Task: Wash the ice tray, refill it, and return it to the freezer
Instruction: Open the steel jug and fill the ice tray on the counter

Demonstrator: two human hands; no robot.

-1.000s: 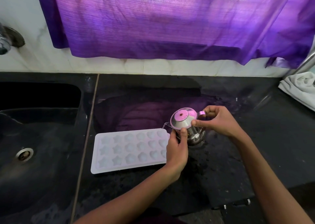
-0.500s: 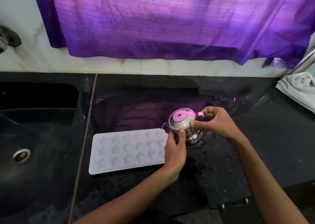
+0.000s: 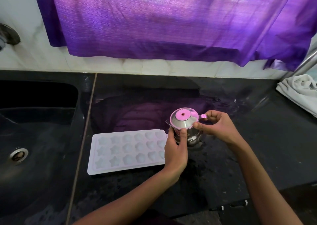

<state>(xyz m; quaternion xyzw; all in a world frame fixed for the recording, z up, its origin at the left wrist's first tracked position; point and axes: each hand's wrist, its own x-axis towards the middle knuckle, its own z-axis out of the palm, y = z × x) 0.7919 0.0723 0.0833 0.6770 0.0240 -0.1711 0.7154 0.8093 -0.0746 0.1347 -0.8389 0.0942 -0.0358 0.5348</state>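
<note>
A white ice tray [image 3: 123, 152] with star and flower moulds lies flat on the black counter [image 3: 223, 164], right of the sink. Just past its right end stands a small steel pot [image 3: 192, 135] with a domed lid [image 3: 183, 118] and a spout pointing toward the tray. My left hand [image 3: 176, 149] grips the pot's body, thumb up against the lid's rim, and covers the tray's right end. My right hand [image 3: 216, 127] pinches the lid's right edge by the handle. Whether the moulds hold water I cannot tell.
A black sink [image 3: 34, 139] with a metal drain [image 3: 18, 155] fills the left. A tap base [image 3: 8, 34] is on the wall at far left. A purple curtain [image 3: 171, 22] hangs over the backsplash. A white cloth [image 3: 300, 92] lies at the right, under a steel rail.
Both hands stay on the pot and lid with hardly any shift. The tray has not moved.
</note>
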